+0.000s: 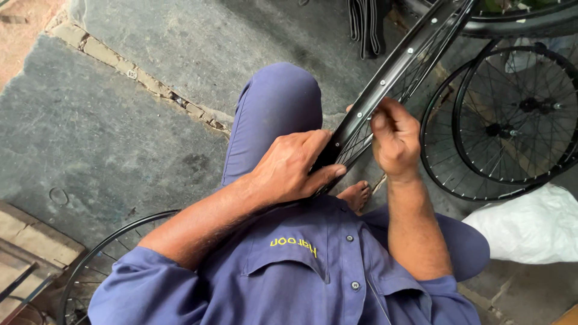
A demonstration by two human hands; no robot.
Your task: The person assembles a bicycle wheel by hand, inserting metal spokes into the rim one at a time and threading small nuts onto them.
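- The fingers of the left hand (289, 168) are pressed together and wrap over the lower end of the black wheel rim (391, 78). The thumb lies flat along the rim's edge.
- The fingers of the right hand (394, 139) are curled in tight, like they pinch something small at the rim. What they pinch is hidden, so I cannot tell what it is.
- The rim is in the middle of the frame and runs up to the top right. It is tilted. Small holes sit in a row along its inside face, and thin spokes (421, 66) show beside it.
- Both hands touch the rim, one just beside the other.
- The person wears a blue shirt (313, 265) with buttons and blue trousers (271, 120). One knee is bent up in the middle top of the frame.
- A bare foot (356, 194) peeks out just under the hands.
- On the right lean two more black wheels (512, 120) with spokes and hubs. They overlap each other.
- A white bag (533, 225) lies at the lower right, near those wheels.
- Another black rim (102, 253) lies on the ground at the lower left, partly behind the person's arm.
- The ground is big grey stone slabs (90, 138), rough and stained. A crack filled with small stones (150, 84) runs across the upper left.
- Wooden boards (30, 253) sit at the far lower left.
- Something black and folded, like rubber strips (367, 24), hangs at the top middle.
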